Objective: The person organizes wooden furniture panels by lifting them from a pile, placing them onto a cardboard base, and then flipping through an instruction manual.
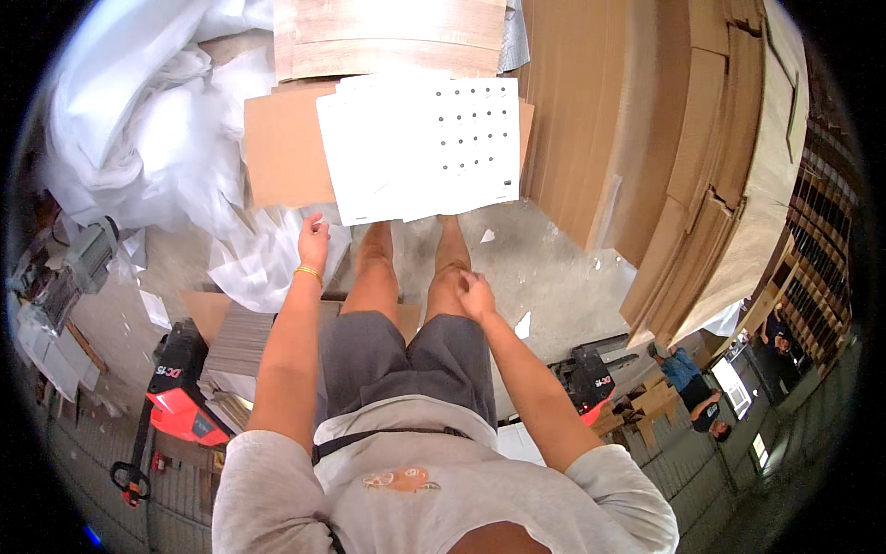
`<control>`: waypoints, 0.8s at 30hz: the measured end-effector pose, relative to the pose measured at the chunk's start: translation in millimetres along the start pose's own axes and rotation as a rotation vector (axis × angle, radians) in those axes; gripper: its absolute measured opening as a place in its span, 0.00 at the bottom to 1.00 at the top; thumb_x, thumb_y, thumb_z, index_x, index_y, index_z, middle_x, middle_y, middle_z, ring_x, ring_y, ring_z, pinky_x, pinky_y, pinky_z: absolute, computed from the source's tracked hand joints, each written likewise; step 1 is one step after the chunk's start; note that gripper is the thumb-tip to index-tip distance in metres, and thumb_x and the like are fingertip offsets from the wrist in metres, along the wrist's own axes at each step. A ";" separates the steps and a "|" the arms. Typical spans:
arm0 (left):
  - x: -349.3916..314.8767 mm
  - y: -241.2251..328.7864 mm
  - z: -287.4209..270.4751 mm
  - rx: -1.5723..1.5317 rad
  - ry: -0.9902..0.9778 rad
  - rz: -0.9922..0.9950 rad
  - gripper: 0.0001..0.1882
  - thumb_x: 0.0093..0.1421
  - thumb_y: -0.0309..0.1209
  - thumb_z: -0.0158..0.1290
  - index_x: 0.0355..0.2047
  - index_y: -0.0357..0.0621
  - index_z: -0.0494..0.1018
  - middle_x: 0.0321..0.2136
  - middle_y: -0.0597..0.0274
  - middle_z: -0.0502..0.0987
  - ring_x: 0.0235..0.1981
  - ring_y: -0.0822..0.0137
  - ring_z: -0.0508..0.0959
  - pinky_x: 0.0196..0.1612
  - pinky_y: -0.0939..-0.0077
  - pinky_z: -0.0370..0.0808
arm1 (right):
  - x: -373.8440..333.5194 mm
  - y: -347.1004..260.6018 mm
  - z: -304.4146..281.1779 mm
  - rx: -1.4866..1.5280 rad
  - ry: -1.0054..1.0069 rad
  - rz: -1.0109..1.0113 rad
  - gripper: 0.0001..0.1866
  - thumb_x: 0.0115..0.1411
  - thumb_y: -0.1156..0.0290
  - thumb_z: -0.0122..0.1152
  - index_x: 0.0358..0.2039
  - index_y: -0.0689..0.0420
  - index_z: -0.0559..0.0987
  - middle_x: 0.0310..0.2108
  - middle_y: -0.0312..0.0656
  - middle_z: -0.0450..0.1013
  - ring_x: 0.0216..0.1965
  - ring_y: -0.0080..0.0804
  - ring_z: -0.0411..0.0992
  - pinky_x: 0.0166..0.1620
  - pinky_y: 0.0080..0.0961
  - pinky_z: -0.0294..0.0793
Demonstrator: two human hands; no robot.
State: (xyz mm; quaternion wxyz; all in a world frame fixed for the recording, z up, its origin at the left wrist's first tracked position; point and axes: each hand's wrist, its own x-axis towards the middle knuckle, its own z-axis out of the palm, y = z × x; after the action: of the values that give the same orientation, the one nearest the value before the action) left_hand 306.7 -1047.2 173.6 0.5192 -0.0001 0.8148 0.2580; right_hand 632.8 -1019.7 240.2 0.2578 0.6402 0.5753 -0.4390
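Note:
Two overlapping white sheets lie in front of me. The left sheet (pixel 378 152) is nearly plain, and the right sheet (pixel 498 175) carries rows of small dark dots. Beneath them a brown cardboard sheet (pixel 284 152) sticks out on the left. My left hand (pixel 314 242) hovers just below the left sheet's near corner, open, with loosely bent fingers and nothing in them. At my right knee, my right hand (pixel 475 295) is closed, its curled fingers against the leg; no object shows in it.
Wood-grain boards (pixel 388 42) lie beyond the sheets. Crumpled translucent wrap (pixel 138 120) heaps up at the left. Tall cardboard (pixel 581 120) stands along the right. Red-and-black machines (pixel 189 397) flank me, the left one beside stacked boards (pixel 238 346). Other people (pixel 697 392) are far right.

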 end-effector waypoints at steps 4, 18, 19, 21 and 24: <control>-3.7 -11.0 -16.6 0.089 -0.122 0.121 0.15 0.52 0.29 0.45 0.40 0.36 0.65 0.29 0.61 0.69 0.26 0.73 0.69 0.28 0.81 0.67 | -32.7 11.5 -3.4 0.102 0.031 -0.018 0.18 0.46 0.68 0.52 0.40 0.56 0.71 0.38 0.49 0.67 0.39 0.41 0.67 0.43 0.28 0.66; -64.2 37.2 35.3 -0.052 -0.398 0.054 0.11 0.54 0.30 0.45 0.37 0.40 0.67 0.22 0.65 0.71 0.19 0.80 0.67 0.20 0.88 0.62 | -130.7 48.2 -90.2 1.155 0.231 0.259 0.14 0.54 0.65 0.49 0.39 0.57 0.71 0.36 0.35 0.71 0.33 0.21 0.68 0.34 0.19 0.65; -71.7 46.5 42.0 -0.050 -0.400 0.063 0.11 0.54 0.30 0.45 0.37 0.40 0.67 0.22 0.65 0.71 0.19 0.80 0.67 0.20 0.88 0.62 | -138.5 47.0 -100.6 1.160 0.236 0.253 0.14 0.54 0.65 0.49 0.39 0.57 0.71 0.36 0.35 0.71 0.33 0.21 0.68 0.34 0.19 0.65; -90.2 62.9 53.0 -0.020 -0.446 0.096 0.11 0.53 0.31 0.47 0.36 0.40 0.68 0.23 0.64 0.72 0.20 0.78 0.68 0.23 0.86 0.65 | -152.1 42.7 -128.2 0.542 0.579 0.032 0.12 0.53 0.67 0.50 0.37 0.58 0.72 0.33 0.37 0.72 0.31 0.23 0.69 0.31 0.19 0.66; -148.7 90.7 82.4 0.130 -0.661 0.521 0.09 0.53 0.28 0.47 0.34 0.37 0.69 0.28 0.61 0.72 0.29 0.72 0.71 0.35 0.81 0.68 | -144.8 40.4 -169.4 0.336 0.753 -0.099 0.11 0.53 0.69 0.50 0.36 0.59 0.73 0.29 0.39 0.72 0.28 0.24 0.69 0.30 0.19 0.66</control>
State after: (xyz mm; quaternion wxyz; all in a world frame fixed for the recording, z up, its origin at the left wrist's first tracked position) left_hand 420.6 -973.7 310.5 0.6687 0.3214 0.5920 0.3147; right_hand 723.6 -960.4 439.0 -0.1001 0.7609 0.5796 -0.2740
